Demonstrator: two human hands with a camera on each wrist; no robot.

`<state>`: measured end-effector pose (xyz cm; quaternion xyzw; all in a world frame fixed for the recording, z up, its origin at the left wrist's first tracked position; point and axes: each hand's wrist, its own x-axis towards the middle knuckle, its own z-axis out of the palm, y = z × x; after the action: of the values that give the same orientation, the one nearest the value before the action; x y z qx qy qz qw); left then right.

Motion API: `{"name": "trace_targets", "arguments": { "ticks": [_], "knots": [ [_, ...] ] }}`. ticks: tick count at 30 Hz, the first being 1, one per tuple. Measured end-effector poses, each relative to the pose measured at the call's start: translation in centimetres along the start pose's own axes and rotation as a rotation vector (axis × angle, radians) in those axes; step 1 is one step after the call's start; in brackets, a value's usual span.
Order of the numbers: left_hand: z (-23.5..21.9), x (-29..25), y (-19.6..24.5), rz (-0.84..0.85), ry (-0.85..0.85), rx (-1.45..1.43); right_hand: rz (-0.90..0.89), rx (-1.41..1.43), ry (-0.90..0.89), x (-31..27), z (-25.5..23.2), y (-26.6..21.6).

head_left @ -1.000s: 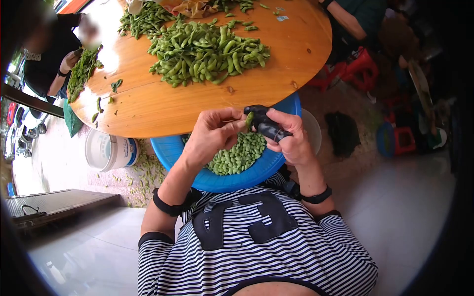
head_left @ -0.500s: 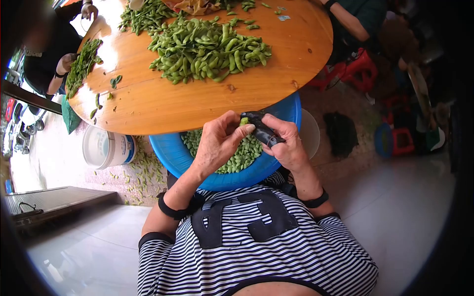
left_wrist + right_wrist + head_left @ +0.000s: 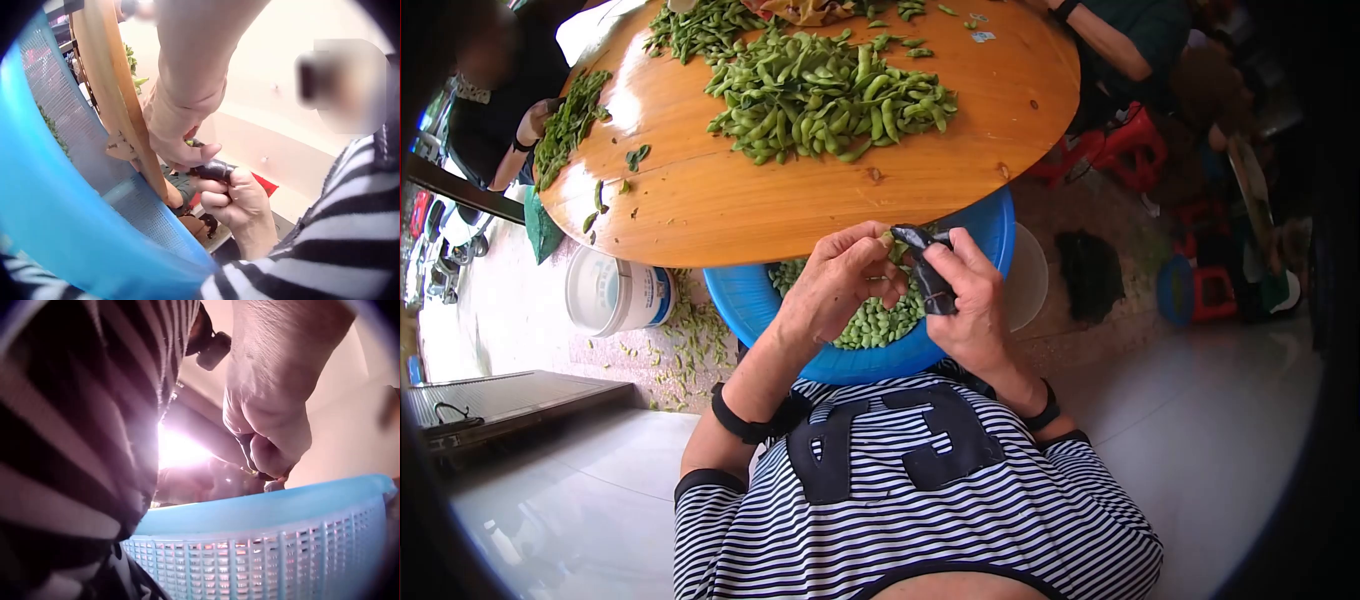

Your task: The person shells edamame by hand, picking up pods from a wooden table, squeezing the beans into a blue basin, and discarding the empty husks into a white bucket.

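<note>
Over the blue basket (image 3: 735,300), which holds shelled green beans (image 3: 878,322), the two hands meet. The left hand (image 3: 835,283) pinches a small green pod (image 3: 887,240) between thumb and forefinger, its other fingers curled. Black wrapping (image 3: 933,285) covers fingers of the right hand (image 3: 972,305), which are bent beside the pod, thumb against them. In the left wrist view, the left hand (image 3: 181,137) touches the black-wrapped fingertips (image 3: 212,170) of the right hand (image 3: 240,206). The right wrist view has the right hand (image 3: 269,431) above the basket rim (image 3: 281,499); the pod is hidden there.
Beyond the basket, a round wooden table (image 3: 800,215) bears a big heap of green pods (image 3: 830,100) and smaller piles. White bucket (image 3: 605,290) stands left, a pale tub (image 3: 1027,280) right. Other people sit at both sides; red stools (image 3: 1135,145) stand right.
The right hand has turned more upright and its black-wrapped fingers have tilted downward. The left hand has stayed close beside it, still at the pod. At the far left, another person's raised hand has moved away.
</note>
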<state>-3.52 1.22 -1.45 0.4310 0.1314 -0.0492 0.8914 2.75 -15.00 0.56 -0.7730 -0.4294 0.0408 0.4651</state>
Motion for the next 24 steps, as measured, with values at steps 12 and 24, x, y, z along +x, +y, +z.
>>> {"name": "trace_targets", "arguments": {
  "ticks": [12, 24],
  "knots": [
    [1.8, 0.1, -2.2, 0.231, 0.030, -0.304, -0.096, -0.070, 0.131, -0.5, 0.4, -0.1],
    [1.2, -0.6, -1.2, 0.104, 0.028, -0.088, 0.402, 0.769, -0.025, 0.2, -2.3, 1.3]
  ]
}}
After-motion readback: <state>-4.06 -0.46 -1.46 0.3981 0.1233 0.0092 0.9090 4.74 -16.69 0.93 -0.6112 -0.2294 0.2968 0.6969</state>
